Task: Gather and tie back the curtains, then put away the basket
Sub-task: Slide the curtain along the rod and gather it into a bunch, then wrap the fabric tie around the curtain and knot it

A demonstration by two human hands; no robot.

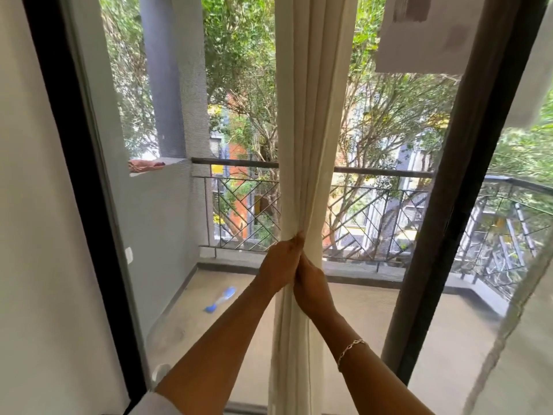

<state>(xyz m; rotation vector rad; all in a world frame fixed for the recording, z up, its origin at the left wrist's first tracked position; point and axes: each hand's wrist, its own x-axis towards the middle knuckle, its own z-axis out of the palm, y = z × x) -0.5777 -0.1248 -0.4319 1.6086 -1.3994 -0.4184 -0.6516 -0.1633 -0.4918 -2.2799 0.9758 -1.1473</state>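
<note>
Head view shows the cream curtain (311,115) hanging in front of the glass door (155,235), pulled into one long bunch in the middle. Your left hand (279,260) and your right hand (312,284) meet on it about halfway down, and they touch each other. The left fingers (299,238) curl round the folds and squeeze them. Your right hand, the one with the bracelet (351,350), grips just under it. Most of its fingers are tucked behind the cloth, so you cannot see them well.

The curtain looks soft and light. It bends any way and will not break. But it is floppy, so I think the folds will slip out and spread if you let go with both hands. Keep one hand tight round the bunch while the other gets the tie. The best place to hold is right where you hold now, at the middle, with all the folds inside your grip. Cloth like this may be a bit smooth, so squeeze firmly.

No tie shows, and the basket is not in view either. Outside, a blue brush (220,299) lies on the balcony floor (374,319).
</note>
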